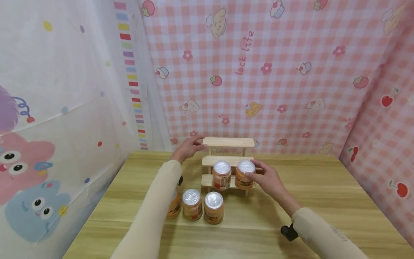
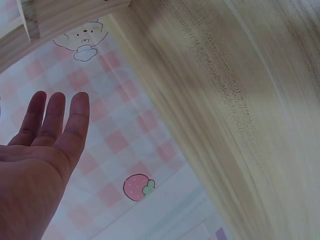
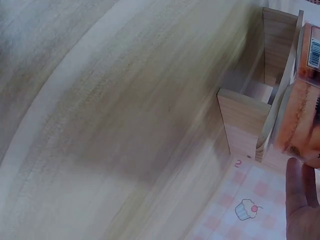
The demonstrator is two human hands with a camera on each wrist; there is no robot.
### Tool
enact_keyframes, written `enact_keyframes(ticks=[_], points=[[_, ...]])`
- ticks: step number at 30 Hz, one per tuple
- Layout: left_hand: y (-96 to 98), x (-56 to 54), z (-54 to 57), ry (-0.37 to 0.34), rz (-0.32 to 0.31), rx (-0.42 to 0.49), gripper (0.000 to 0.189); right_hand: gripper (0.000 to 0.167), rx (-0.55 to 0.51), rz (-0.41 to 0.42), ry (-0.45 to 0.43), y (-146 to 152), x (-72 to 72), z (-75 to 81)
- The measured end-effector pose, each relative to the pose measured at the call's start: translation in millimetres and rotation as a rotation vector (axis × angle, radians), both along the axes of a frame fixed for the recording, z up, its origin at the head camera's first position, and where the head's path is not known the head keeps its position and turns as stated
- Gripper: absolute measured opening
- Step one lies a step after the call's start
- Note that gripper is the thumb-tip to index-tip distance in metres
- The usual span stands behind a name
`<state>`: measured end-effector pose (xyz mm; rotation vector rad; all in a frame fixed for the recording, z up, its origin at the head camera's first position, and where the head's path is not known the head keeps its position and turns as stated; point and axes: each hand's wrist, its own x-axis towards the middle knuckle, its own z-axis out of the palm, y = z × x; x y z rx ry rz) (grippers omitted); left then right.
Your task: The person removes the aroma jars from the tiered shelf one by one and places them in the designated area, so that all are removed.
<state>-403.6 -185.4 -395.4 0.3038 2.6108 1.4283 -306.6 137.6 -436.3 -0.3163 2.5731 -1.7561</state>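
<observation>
A small three-step wooden rack (image 1: pixel 228 142) stands near the back of the table. On its lowest step sit two orange cans with silver lids, a left can (image 1: pixel 221 176) and a right can (image 1: pixel 245 175). My right hand (image 1: pixel 267 180) holds the right can from its right side, thumb at the front and fingers behind. In the right wrist view, fingertips meet the can's orange side (image 3: pixel 298 120). My left hand (image 1: pixel 191 148) is at the left end of the top step, fingers extended towards it. The left wrist view shows that palm (image 2: pixel 35 170) holding nothing.
In front of the rack, three more orange cans stand in a row on the wooden table (image 1: pixel 258 233): a right one (image 1: pixel 214 208), a middle one (image 1: pixel 192 205), and a left one (image 1: pixel 174 207) partly hidden by my left sleeve. A checked pink cloth (image 1: pixel 291 86) hangs behind.
</observation>
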Motion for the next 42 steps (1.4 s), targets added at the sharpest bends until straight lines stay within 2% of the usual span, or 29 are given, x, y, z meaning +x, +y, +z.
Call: enact_keyframes(ticks=[7,15,21,28,32,38,42], points=[[-0.4,-1.2,0.5,0.012,0.009,-0.03,0.058,0.055,-0.006,-0.02,0.044,-1,8.8,-3.0],[-2.1,0.9,3.4,0.017,0.012,-0.054,0.057,0.05,-0.031,0.026,0.025,-6,34.2,-4.0],[-2.6,1.9,0.7,-0.004,0.022,-0.044,0.055,0.05,-0.025,0.061,-0.014,-12,50.6,-23.7],[-0.2,0.6,1.1,-0.003,0.015,-0.034,0.056,0.054,-0.018,0.089,-0.061,-16,61.5,-43.1],[-1.1,1.5,1.6,-0.008,0.012,-0.056,0.058,0.057,-0.01,0.105,-0.037,-20,60.1,-39.8],[-3.8,2.1,3.9,-0.01,0.029,-0.052,0.056,0.059,-0.028,0.117,0.069,-30,43.4,-15.9],[-3.3,3.1,3.5,-0.014,0.025,-0.05,0.057,0.063,-0.022,0.116,0.086,-39,32.4,-3.9]])
